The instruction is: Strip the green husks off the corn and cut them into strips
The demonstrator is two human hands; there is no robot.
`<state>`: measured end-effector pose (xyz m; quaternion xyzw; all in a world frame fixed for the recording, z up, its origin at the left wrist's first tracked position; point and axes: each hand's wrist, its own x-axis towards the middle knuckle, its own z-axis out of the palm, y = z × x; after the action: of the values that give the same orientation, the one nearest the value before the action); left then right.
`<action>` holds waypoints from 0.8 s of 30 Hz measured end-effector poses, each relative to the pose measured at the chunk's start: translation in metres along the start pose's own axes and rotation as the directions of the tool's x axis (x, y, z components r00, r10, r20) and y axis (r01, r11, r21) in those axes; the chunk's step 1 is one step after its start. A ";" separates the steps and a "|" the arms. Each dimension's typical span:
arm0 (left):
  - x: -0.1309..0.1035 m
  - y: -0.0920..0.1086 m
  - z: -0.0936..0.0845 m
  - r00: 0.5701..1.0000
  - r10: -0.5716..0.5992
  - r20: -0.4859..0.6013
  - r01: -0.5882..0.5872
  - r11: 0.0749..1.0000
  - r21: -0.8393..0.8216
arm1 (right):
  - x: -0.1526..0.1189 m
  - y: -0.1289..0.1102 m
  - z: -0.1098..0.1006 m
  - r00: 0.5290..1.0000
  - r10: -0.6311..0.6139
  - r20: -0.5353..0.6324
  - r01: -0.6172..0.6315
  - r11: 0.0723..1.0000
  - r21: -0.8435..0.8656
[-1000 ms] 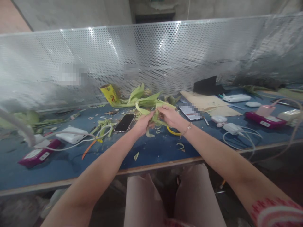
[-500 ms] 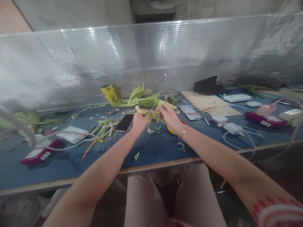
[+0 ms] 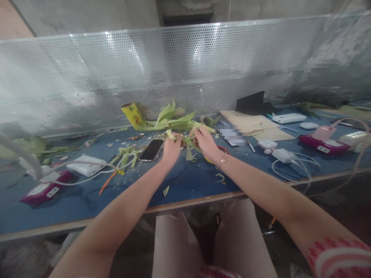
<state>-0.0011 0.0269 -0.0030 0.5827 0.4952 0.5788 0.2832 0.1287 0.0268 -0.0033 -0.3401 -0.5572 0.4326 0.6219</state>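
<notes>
Over the middle of the blue table, my left hand [image 3: 173, 147] pinches a pale green husk strip [image 3: 171, 134] whose end curls up above the fingers. Close beside it, my right hand [image 3: 205, 143] is closed on the same bundle of green husk [image 3: 189, 152], part of which hangs down between the hands. Behind them lies a leafy green husk piece [image 3: 179, 122], next to a yellow printed tube [image 3: 133, 116]. A smartphone [image 3: 151, 150] lies left of my left hand. A yellow and red object [image 3: 209, 160] is mostly hidden beneath my right wrist.
A perforated metal screen [image 3: 116, 77] borders the back of the table. Husk scraps [image 3: 127, 153] and an orange strip [image 3: 108, 182] lie left, near a magenta power strip [image 3: 48, 189] with cables. Right are brown paper [image 3: 246, 121], chargers [image 3: 284, 155] and another magenta power strip [image 3: 324, 144].
My hands stay almost in place, with small finger movements on the husk. The hanging strip between them has shifted slightly right and looks shorter. The view has tilted a little.
</notes>
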 end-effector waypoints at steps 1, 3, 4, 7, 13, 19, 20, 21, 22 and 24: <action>-0.001 0.001 0.000 1.000 -0.003 -0.004 0.003 1.000 -0.018 | 0.000 0.000 0.000 1.000 -0.014 -0.001 0.014 1.000 -0.002; -0.002 0.002 0.001 1.000 0.003 -0.002 -0.003 0.999 -0.041 | 0.000 0.000 0.000 1.000 -0.025 0.000 0.025 1.000 -0.014; -0.003 0.002 0.001 1.000 0.010 0.005 -0.009 0.999 -0.051 | -0.001 0.000 0.000 1.000 -0.025 0.001 0.025 0.999 -0.023; -0.003 0.001 -0.001 0.997 0.056 0.045 -0.053 0.995 -0.080 | -0.001 -0.001 -0.001 1.000 -0.023 0.001 0.023 0.999 -0.047; -0.006 0.000 0.001 0.987 0.019 0.163 0.020 0.971 -0.238 | 0.003 0.004 -0.005 0.998 -0.055 -0.017 0.054 0.997 -0.048; -0.008 0.002 0.003 0.987 -0.011 0.159 0.050 0.969 -0.242 | 0.002 0.004 -0.005 0.999 -0.045 0.023 0.047 0.997 -0.064; -0.008 0.002 0.003 0.987 -0.009 0.163 0.049 0.970 -0.240 | 0.002 0.004 -0.005 0.999 -0.048 0.020 0.049 0.996 -0.072; -0.008 0.002 0.003 0.986 -0.006 0.167 0.046 0.971 -0.236 | 0.001 0.004 -0.005 0.998 -0.057 0.015 0.058 0.995 -0.081; -0.008 0.002 0.002 0.985 0.002 0.171 0.038 0.973 -0.228 | 0.002 0.004 -0.006 0.997 -0.072 0.010 0.072 0.993 -0.092; -0.007 0.002 0.002 0.985 0.017 0.171 0.018 0.979 -0.202 | 0.002 0.004 -0.006 0.994 -0.105 0.002 0.105 0.988 -0.111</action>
<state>0.0021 0.0203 -0.0046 0.5983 0.4074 0.5738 0.3832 0.1339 0.0309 -0.0070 -0.3451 -0.5964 0.3668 0.6250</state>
